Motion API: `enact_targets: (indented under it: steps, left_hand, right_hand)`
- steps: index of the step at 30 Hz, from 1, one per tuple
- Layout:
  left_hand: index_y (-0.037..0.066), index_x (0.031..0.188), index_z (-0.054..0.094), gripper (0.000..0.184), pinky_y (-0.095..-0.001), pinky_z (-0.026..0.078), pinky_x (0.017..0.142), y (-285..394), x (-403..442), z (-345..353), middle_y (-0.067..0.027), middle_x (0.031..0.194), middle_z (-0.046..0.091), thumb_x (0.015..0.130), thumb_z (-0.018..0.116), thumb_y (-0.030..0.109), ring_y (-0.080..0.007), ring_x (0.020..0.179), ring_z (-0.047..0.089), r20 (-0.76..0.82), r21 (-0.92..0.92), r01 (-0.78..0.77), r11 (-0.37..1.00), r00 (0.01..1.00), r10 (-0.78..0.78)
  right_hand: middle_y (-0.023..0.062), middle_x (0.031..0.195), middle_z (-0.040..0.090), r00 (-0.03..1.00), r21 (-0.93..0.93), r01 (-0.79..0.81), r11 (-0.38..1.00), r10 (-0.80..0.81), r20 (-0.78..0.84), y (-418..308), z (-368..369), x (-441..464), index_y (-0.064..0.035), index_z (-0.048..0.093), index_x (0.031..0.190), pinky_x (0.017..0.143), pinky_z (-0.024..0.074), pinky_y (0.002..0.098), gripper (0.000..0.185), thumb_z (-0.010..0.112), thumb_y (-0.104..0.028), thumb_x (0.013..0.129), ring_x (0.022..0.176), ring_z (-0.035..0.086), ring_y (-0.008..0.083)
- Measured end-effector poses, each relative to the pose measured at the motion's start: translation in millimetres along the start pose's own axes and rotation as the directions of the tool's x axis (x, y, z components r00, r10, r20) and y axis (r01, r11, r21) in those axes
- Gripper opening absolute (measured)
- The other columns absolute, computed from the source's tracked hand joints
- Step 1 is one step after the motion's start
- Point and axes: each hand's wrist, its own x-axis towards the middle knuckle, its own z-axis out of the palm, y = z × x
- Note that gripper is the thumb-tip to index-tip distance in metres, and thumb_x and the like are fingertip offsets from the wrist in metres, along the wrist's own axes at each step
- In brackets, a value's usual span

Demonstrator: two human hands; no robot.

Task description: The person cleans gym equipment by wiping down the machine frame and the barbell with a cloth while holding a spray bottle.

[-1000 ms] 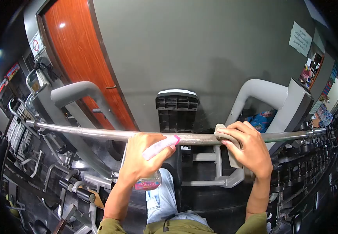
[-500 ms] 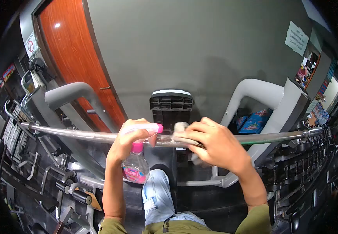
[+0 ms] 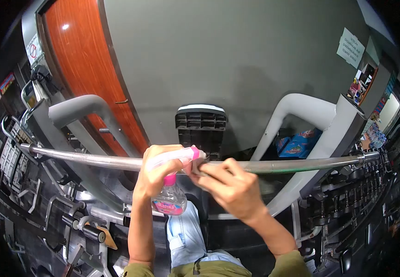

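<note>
**R hand (image 3: 237, 189) + cloth (image 3: 196, 171) shifted twd L hand (image 3: 149, 179)**

R hand: fingers bent, pinching cloth at bar (image 3: 296, 166), next to spray btl (image 3: 170, 201) tip; cloth/tip contact unclear. L hand: wrapped round spray btl head; clear body hangs below palm, near side of bar.

Site: gym. A long silver metal bar (image 3: 296, 165) is spanning both sides of the grip; a thick grey tubular frame (image 3: 311, 106) is standing beyond it; black dumbbells (image 3: 335, 203) are lining up to its right; a black cylindrical roller pad (image 3: 94, 233) is sitting below left.
</note>
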Motion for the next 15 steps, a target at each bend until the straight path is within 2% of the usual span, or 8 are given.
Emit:
enact_targets:
  steps: [2, 4, 5, 6, 8, 9, 12, 15]
  left_hand:
    - [-0.001, 0.073, 0.065, 0.038, -0.0347, 0.036, 0.054, -3, 2, -5, -0.0069, 0.063, 0.056, 0.079, 0.053, 0.035, -0.0180, 0.055, 0.049, 0.008, -0.080, -0.060, 0.995, 0.998, 0.061]
    - [-0.002, 0.076, 0.064, 0.037, -0.0337, 0.039, 0.055, 8, 0, -7, -0.0091, 0.066, 0.059, 0.079, 0.053, 0.033, -0.0188, 0.057, 0.053, 0.033, -0.037, 0.020, 0.999, 0.999, -0.019]
    - [-0.001, 0.077, 0.065, 0.037, -0.0335, 0.041, 0.056, 13, -1, -7, -0.0102, 0.067, 0.061, 0.079, 0.053, 0.033, -0.0201, 0.058, 0.056, 0.062, 0.019, 0.033, 0.999, 0.997, -0.034]
    - [-0.001, 0.077, 0.065, 0.037, -0.0333, 0.043, 0.057, 14, -1, -7, -0.0113, 0.069, 0.063, 0.079, 0.053, 0.034, -0.0213, 0.060, 0.059, 0.093, 0.075, 0.044, 0.996, 0.994, -0.051]
    - [0.000, 0.075, 0.066, 0.037, -0.0333, 0.044, 0.058, 10, -2, -5, -0.0113, 0.071, 0.065, 0.080, 0.052, 0.035, -0.0223, 0.061, 0.061, 0.095, 0.078, 0.003, 0.997, 0.995, -0.011]
    - [0.001, 0.074, 0.066, 0.038, -0.0334, 0.046, 0.059, 9, -2, -5, -0.0113, 0.072, 0.066, 0.080, 0.052, 0.036, -0.0233, 0.062, 0.063, 0.089, 0.082, -0.036, 0.996, 0.996, 0.029]
    - [0.002, 0.071, 0.067, 0.037, -0.0337, 0.045, 0.059, 14, -1, -4, -0.0097, 0.072, 0.066, 0.080, 0.052, 0.036, -0.0231, 0.062, 0.063, 0.091, 0.104, 0.001, 0.995, 0.996, -0.011]
    - [0.004, 0.071, 0.067, 0.034, -0.0328, 0.045, 0.059, 11, -2, -3, -0.0090, 0.071, 0.066, 0.081, 0.054, 0.033, -0.0213, 0.062, 0.062, 0.079, 0.062, 0.007, 0.998, 0.997, -0.012]
  right_hand:
    - [-0.0031, 0.105, 0.067, 0.997, -0.013, 0.025, 1.000, -0.026, -0.070, -4, 16, -3, -0.0150, 0.075, 0.099, 0.063, 0.0575, 0.0273, 0.026, 0.069, -0.010, 0.074, 0.083, 0.063, 0.0155]
    - [-0.0039, 0.105, 0.067, 0.993, -0.064, 0.023, 0.998, -0.030, -0.111, -2, 17, -10, -0.0161, 0.076, 0.102, 0.060, 0.0572, 0.0271, 0.030, 0.068, -0.011, 0.073, 0.083, 0.063, 0.0150]
    - [-0.0059, 0.108, 0.067, 0.991, -0.113, 0.026, 0.993, -0.041, -0.129, 1, 15, -15, -0.0207, 0.077, 0.105, 0.057, 0.0562, 0.0253, 0.036, 0.069, -0.012, 0.071, 0.083, 0.061, 0.0135]
    - [-0.0081, 0.106, 0.066, 0.996, -0.174, -0.012, 0.985, -0.004, -0.094, 4, 8, -24, -0.0280, 0.078, 0.109, 0.060, 0.0568, 0.0233, 0.041, 0.070, -0.015, 0.071, 0.084, 0.059, 0.0130]
    - [-0.0021, 0.097, 0.062, 0.974, -0.220, -0.074, 0.973, 0.023, -0.226, 18, 3, -45, -0.0312, 0.080, 0.100, 0.062, 0.0538, 0.0297, 0.038, 0.078, -0.015, 0.066, 0.082, 0.058, 0.0188]
    - [0.0011, 0.092, 0.055, 0.952, -0.231, -0.110, 0.967, 0.035, -0.303, 26, -1, -56, -0.0317, 0.081, 0.098, 0.065, 0.0539, 0.0320, 0.038, 0.082, -0.018, 0.063, 0.084, 0.058, 0.0209]
    - [0.0038, 0.091, 0.054, 0.926, -0.292, -0.236, 0.927, 0.123, -0.358, 42, -22, -85, -0.0254, 0.082, 0.096, 0.070, 0.0515, 0.0342, 0.046, 0.077, 0.000, 0.058, 0.084, 0.057, 0.0246]
    - [0.0048, 0.089, 0.056, 0.848, -0.250, -0.339, 0.907, 0.179, -0.499, 52, -22, -99, -0.0191, 0.082, 0.098, 0.072, 0.0502, 0.0359, 0.054, 0.074, 0.010, 0.053, 0.083, 0.057, 0.0253]
